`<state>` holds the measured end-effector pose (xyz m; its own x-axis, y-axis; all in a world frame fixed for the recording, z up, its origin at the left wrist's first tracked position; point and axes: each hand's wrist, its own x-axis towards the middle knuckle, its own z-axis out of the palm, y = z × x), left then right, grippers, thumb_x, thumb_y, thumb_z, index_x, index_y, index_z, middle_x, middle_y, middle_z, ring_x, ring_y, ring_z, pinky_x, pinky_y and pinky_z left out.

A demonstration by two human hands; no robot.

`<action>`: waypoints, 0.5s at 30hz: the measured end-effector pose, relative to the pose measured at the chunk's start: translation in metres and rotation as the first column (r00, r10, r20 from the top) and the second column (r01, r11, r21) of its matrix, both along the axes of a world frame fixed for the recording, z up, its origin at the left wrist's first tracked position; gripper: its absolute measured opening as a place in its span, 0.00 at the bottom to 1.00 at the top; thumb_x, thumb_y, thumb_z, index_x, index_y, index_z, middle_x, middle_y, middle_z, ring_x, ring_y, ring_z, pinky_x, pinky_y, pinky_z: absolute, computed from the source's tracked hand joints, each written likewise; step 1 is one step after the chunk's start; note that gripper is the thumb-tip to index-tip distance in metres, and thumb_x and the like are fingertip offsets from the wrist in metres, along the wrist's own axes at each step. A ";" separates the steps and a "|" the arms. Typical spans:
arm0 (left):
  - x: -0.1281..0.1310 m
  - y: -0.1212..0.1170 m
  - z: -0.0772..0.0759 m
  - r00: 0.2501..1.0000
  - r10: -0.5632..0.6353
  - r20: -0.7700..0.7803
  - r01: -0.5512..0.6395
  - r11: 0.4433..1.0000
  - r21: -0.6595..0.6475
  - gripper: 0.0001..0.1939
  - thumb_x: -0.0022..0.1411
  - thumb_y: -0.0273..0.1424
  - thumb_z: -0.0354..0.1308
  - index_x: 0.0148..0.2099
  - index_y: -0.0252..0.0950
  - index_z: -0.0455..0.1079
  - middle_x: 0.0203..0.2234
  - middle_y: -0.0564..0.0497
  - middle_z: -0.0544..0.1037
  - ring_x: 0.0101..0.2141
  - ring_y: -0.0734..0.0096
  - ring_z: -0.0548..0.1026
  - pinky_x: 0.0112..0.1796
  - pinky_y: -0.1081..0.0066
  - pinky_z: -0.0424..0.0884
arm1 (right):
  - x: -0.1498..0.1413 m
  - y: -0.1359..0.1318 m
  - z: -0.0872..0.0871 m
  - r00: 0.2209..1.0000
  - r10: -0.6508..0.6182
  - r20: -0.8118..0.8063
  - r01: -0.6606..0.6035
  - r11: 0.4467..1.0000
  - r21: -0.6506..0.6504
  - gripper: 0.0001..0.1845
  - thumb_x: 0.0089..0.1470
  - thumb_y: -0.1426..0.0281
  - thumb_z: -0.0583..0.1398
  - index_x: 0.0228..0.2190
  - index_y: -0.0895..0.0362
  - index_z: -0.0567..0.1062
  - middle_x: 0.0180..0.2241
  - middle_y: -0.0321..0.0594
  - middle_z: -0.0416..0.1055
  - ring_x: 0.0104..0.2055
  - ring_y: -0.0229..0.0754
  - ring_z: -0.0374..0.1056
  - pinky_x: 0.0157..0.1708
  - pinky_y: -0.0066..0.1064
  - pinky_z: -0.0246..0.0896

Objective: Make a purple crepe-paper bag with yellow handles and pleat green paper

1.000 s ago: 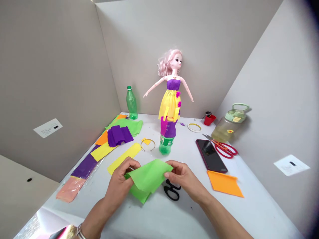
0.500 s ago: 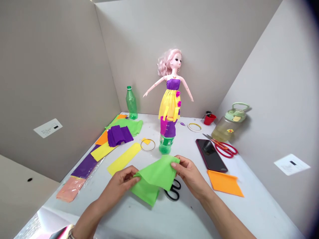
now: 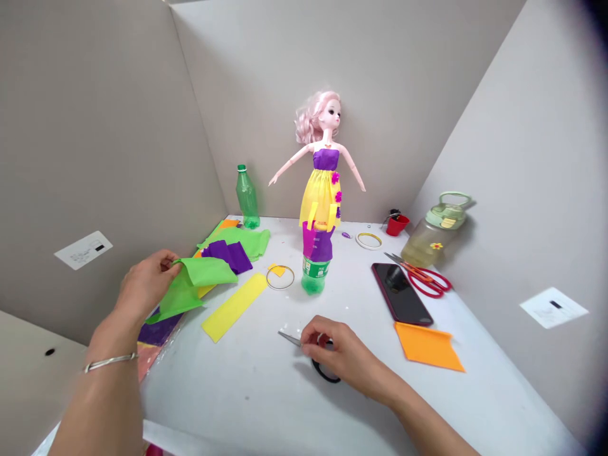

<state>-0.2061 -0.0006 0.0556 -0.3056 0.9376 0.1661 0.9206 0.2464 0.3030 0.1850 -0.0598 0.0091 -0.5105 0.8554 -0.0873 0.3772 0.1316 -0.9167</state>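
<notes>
My left hand (image 3: 149,285) pinches one end of a green sheet of crepe-like material (image 3: 209,271) above the pile on the left. With its fingers closed around them, my right hand (image 3: 332,345) grips a pair of black-handled scissors (image 3: 291,338) low over the table, blades pointing left. Beyond the hands stands a doll (image 3: 327,159) with pink hair, a purple top and a yellow skirt. A cut green bottle with purple and magenta wrapping (image 3: 315,278) is below the skirt. A yellow strip (image 3: 235,308) lies between my hands.
Purple folded material (image 3: 230,254) and another green piece (image 3: 256,240) lie at left, near a green bottle (image 3: 247,199). To the right are a phone (image 3: 401,292), red scissors (image 3: 427,283), an orange piece (image 3: 430,347) and a water bottle (image 3: 434,237). A ring (image 3: 280,287) lies mid-table.
My right hand has let go of the green sheet and taken hold of the black scissors. My left hand has carried the sheet left, over the pile.
</notes>
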 end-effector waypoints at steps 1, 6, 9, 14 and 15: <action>0.001 0.007 0.000 1.000 -0.030 -0.007 0.030 0.999 -0.028 0.13 0.59 0.31 0.50 0.45 0.34 0.70 0.38 0.45 0.77 0.39 0.52 0.75 0.36 0.62 0.69 | -0.001 -0.001 0.000 0.998 0.009 0.070 -0.015 0.996 0.086 0.02 0.58 0.70 0.59 0.33 0.53 0.73 0.34 0.35 0.70 0.35 0.39 0.64 0.37 0.31 0.59; 0.040 0.050 -0.002 0.965 -0.261 0.010 0.261 0.960 -0.097 0.16 0.59 0.28 0.53 0.50 0.39 0.71 0.49 0.46 0.75 0.50 0.55 0.73 0.49 0.61 0.68 | -0.005 -0.001 -0.002 0.957 0.070 0.282 -0.166 0.927 0.336 0.06 0.59 0.75 0.58 0.38 0.54 0.72 0.41 0.40 0.70 0.44 0.44 0.64 0.45 0.36 0.61; 0.080 0.087 -0.013 0.952 -0.306 0.015 0.306 0.950 -0.064 0.12 0.63 0.33 0.54 0.48 0.40 0.72 0.50 0.46 0.74 0.52 0.56 0.71 0.53 0.61 0.66 | -0.007 0.002 -0.006 0.930 0.077 0.359 -0.216 0.905 0.366 0.06 0.59 0.76 0.58 0.38 0.55 0.72 0.41 0.42 0.70 0.44 0.45 0.65 0.44 0.36 0.62; 0.126 0.144 -0.047 0.965 -0.248 0.090 0.254 0.966 -0.057 0.17 0.66 0.35 0.57 0.55 0.34 0.67 0.50 0.44 0.72 0.46 0.60 0.74 0.45 0.56 0.74 | -0.009 0.002 -0.007 0.907 0.098 0.409 -0.259 0.896 0.360 0.04 0.59 0.76 0.58 0.37 0.57 0.73 0.39 0.43 0.71 0.43 0.45 0.66 0.42 0.35 0.64; 0.130 0.151 -0.053 0.966 -0.229 0.119 0.236 0.971 -0.042 0.17 0.66 0.35 0.57 0.55 0.34 0.67 0.51 0.44 0.72 0.46 0.60 0.75 0.44 0.56 0.74 | -0.009 0.002 -0.006 0.904 0.101 0.415 -0.264 0.896 0.357 0.04 0.59 0.76 0.58 0.37 0.57 0.73 0.39 0.43 0.71 0.42 0.45 0.66 0.42 0.35 0.64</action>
